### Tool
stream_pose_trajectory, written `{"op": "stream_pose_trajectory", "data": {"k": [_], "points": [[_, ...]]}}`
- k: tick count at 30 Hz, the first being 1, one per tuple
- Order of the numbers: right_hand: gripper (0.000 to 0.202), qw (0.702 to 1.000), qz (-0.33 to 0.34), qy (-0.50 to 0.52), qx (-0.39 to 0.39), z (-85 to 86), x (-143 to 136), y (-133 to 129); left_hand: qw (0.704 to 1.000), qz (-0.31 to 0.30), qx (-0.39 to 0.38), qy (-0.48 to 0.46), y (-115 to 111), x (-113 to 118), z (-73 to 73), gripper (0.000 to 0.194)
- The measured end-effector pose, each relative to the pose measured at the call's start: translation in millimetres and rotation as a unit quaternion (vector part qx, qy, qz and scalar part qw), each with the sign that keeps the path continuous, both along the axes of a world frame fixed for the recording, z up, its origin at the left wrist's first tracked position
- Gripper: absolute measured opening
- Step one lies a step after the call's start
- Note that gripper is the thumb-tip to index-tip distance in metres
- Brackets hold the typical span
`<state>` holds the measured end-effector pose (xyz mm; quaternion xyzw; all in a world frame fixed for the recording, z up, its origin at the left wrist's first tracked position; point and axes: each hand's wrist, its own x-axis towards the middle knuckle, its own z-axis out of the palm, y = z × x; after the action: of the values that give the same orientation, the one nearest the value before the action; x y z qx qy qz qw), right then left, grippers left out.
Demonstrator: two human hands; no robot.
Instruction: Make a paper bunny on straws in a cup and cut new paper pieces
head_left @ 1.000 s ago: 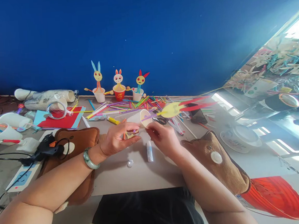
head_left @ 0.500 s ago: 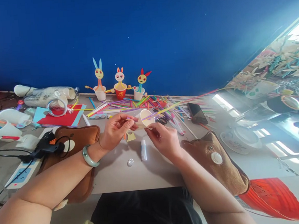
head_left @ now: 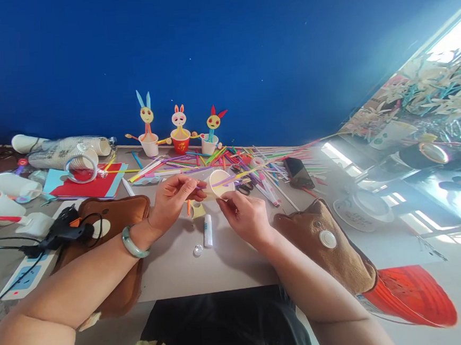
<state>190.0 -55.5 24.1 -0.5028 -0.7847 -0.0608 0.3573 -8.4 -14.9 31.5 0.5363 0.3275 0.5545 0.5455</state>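
Note:
My right hand (head_left: 245, 214) is closed on the near edge of a white paper cup (head_left: 222, 178), whose open mouth faces me. My left hand (head_left: 179, 198) pinches a thin purple stick (head_left: 200, 187) by the cup's left side. More purple shows inside the cup, and a yellow strip (head_left: 250, 171) runs out past its right edge. I cannot tell whether these are one piece. Below the hands stands or lies a glue stick (head_left: 207, 231), with a clear cap (head_left: 197, 250) to its left and a pale yellow paper scrap (head_left: 197, 210) behind.
Three cups with rabbit faces (head_left: 181, 142) line the blue wall. Coloured sticks (head_left: 229, 156) lie scattered before them, with scissors (head_left: 244, 187) and a phone (head_left: 298, 172). Brown hot-water bags (head_left: 326, 250) flank my arms. A power strip (head_left: 27, 279) with cables is at left.
The view has shifted slightly, so everything sits a little further left. My left hand's fingers now show more of the purple stick beside the cup. My right hand keeps its hold.

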Motion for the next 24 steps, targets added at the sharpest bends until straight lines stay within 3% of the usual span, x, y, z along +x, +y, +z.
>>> {"op": "stream_pose_trajectory", "data": {"k": [9,18,24], "points": [[0.017,0.999,0.015,-0.001,0.031,1.3,0,0,0.999,-0.010,-0.044,-0.012,3,1,-1.7,0.035],[0.021,0.998,-0.030,0.006,-0.048,2.3,0,3,0.985,-0.069,-0.139,-0.078,17,1,-9.9,0.055],[0.019,0.997,-0.045,0.007,-0.064,2.8,-1,4,0.984,-0.076,-0.140,-0.075,17,1,-11.9,0.047]]}}
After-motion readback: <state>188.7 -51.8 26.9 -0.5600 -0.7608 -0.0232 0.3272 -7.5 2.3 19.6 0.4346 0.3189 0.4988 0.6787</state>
